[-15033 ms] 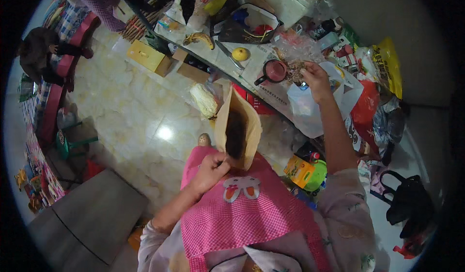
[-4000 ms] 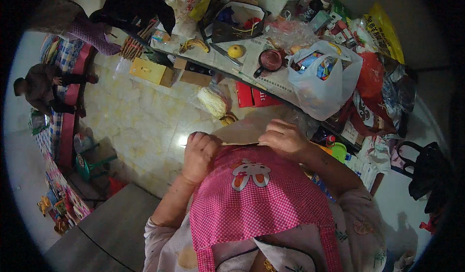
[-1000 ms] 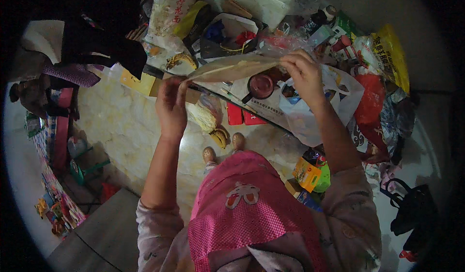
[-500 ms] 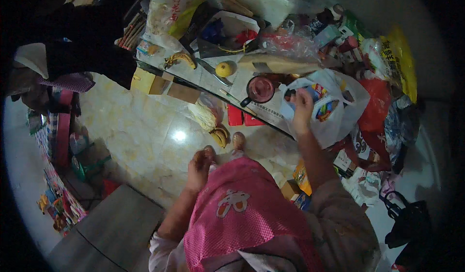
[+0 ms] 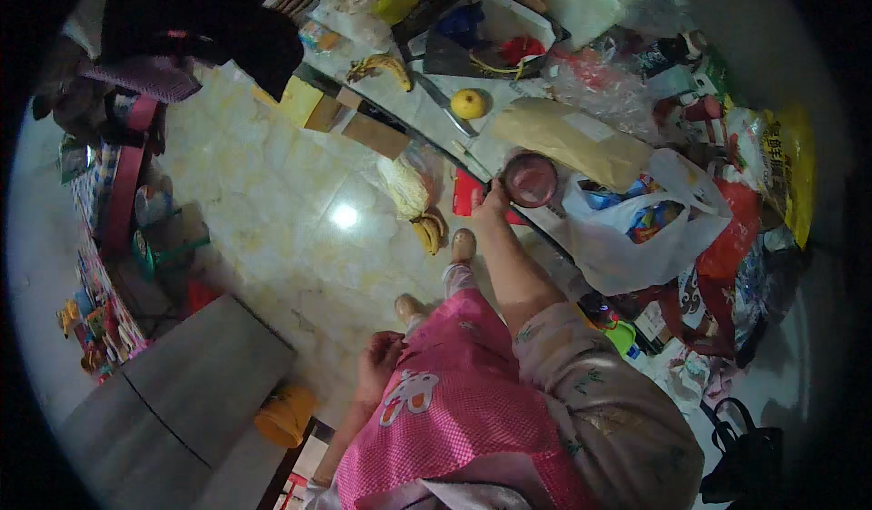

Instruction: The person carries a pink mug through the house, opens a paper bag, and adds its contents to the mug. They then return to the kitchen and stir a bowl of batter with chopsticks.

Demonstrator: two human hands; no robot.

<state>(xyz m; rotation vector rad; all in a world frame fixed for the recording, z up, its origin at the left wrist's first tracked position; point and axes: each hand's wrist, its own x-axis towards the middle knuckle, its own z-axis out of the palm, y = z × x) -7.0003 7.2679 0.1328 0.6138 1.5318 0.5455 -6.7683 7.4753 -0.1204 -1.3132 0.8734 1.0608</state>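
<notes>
The right hand (image 5: 495,203) is reached to the small red pan (image 5: 530,179) at the table (image 5: 413,101) edge; its fingers are hidden, so the grip cannot be told. The pan's handle cannot be seen. The left hand (image 5: 379,362) is curled loosely against the pink apron (image 5: 454,401), holding nothing visible.

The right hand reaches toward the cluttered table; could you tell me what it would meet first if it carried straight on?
The right hand already sits at the small red pot, seemingly at its handle. Straight on lies the pot itself, then probably the brown paper bag beyond; depth is unclear.
</notes>
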